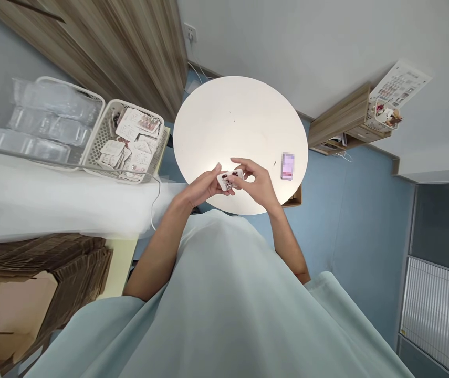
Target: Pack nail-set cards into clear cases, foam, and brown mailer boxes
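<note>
A small white card with dark, patterned pieces on its face (225, 181) is held over the near part of the round white table (240, 115). My left hand (205, 186) is closed around the card's left side, with fingers reaching beneath it. From the other side, my right hand (256, 182) pinches the card with its thumb across the face. What the dark pieces are is too small to tell. A phone with a blurred pink screen (288, 166) lies on the table to the right of my hands.
Left of the table, a perforated basket (154, 111) holds several cards, beside another basket (100, 100) of clear plastic boxes. White wrapping (70, 197) and stacked cardboard (78, 273) lie nearer. A cable (157, 197) hangs there. A wooden shelf (342, 118) stands at the back right.
</note>
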Action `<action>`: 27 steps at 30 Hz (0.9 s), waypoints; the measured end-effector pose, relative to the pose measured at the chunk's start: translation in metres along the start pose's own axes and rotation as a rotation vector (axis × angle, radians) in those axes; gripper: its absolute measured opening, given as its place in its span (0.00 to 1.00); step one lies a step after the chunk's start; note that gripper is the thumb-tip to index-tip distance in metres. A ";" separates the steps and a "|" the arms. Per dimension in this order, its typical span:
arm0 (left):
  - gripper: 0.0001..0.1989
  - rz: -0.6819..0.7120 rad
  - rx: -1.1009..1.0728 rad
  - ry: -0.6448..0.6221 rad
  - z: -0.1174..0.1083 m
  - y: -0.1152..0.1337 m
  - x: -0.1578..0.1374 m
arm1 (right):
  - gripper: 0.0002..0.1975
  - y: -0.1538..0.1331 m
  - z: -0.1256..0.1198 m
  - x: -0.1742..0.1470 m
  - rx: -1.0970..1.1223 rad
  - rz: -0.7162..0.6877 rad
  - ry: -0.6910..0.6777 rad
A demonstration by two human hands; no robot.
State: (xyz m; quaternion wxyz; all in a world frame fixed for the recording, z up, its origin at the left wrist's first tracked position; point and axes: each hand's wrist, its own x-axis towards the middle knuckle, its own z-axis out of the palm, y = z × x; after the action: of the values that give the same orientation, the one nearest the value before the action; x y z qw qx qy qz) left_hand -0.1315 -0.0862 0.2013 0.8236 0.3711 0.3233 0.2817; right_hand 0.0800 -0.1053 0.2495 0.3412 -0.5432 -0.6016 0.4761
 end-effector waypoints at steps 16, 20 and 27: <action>0.36 0.161 0.249 0.444 0.015 0.022 0.007 | 0.37 0.041 0.022 -0.008 0.171 0.143 0.300; 0.36 0.183 0.271 0.443 0.011 0.029 0.009 | 0.39 0.040 0.028 -0.012 0.250 0.171 0.296; 0.34 0.184 0.272 0.476 0.009 0.024 0.009 | 0.40 0.049 0.025 -0.006 0.184 0.181 0.264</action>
State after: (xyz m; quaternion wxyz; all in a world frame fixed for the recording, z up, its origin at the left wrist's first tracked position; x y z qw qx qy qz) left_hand -0.1248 -0.0704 0.2221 0.6383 0.4291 0.5075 0.3884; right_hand 0.0735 -0.1188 0.1962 0.4212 -0.6194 -0.4543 0.4822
